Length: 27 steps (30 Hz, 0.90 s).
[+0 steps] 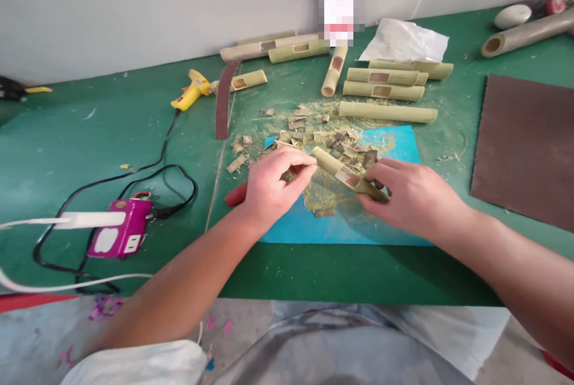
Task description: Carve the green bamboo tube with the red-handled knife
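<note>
A short bamboo tube (329, 162) with a rectangular opening slants over the blue sheet (287, 223), its left end higher in view. My right hand (399, 193) grips its lower right end between thumb and fingers. My left hand (280, 179) is closed in a pinch beside the tube's upper left end; what it holds, if anything, is too small to name. Below my left hand a red object (236, 195) lies partly hidden. Bamboo chips (350, 149) and shavings are scattered on the sheet beneath and behind the tube.
More bamboo tubes (388, 112) lie behind the sheet on the green table (251, 271). To the left are a yellow glue gun (192, 91), a brown strip (223, 110) and a purple power adapter (121, 226) with cables. A brown sheet (524, 149) lies at the right.
</note>
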{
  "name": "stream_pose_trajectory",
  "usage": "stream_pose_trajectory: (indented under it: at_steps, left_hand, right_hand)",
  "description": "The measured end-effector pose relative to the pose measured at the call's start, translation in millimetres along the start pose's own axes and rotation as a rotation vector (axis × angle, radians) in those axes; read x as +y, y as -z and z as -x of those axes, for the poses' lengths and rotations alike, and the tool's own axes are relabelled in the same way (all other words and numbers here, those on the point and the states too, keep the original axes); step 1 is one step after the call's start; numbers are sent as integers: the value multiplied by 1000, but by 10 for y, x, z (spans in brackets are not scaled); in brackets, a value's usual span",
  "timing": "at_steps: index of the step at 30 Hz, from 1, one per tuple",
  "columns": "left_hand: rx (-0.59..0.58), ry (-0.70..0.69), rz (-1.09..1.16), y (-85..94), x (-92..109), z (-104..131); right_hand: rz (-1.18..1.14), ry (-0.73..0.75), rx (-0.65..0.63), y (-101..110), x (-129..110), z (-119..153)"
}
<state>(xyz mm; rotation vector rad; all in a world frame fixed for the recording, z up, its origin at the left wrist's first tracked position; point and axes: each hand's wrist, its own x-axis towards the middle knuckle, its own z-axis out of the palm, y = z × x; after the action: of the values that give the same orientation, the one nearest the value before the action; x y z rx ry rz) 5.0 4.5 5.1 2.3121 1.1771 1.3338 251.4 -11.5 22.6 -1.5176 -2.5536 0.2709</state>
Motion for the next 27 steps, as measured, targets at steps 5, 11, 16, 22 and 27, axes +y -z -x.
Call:
stream_pose_trajectory:
  at_steps: [5, 11, 16, 22, 27]
  left_hand:
    - [38, 178, 49, -60, -9, 20]
    - [39, 314, 148, -56, -4, 14]
    - [47, 238, 213, -71, -51, 13]
    - [56, 223, 276, -125, -132, 63]
    - [42, 148, 196, -111, -70, 61]
  right_hand:
    - [37, -60, -31, -65, -101, 11]
    - [13, -91, -56, -55, -103, 16]
    - [27, -102, -66, -52, -105, 23]
    - [24, -110, -84, -57, -92, 21]
    - [16, -90, -67, -65, -72, 16]
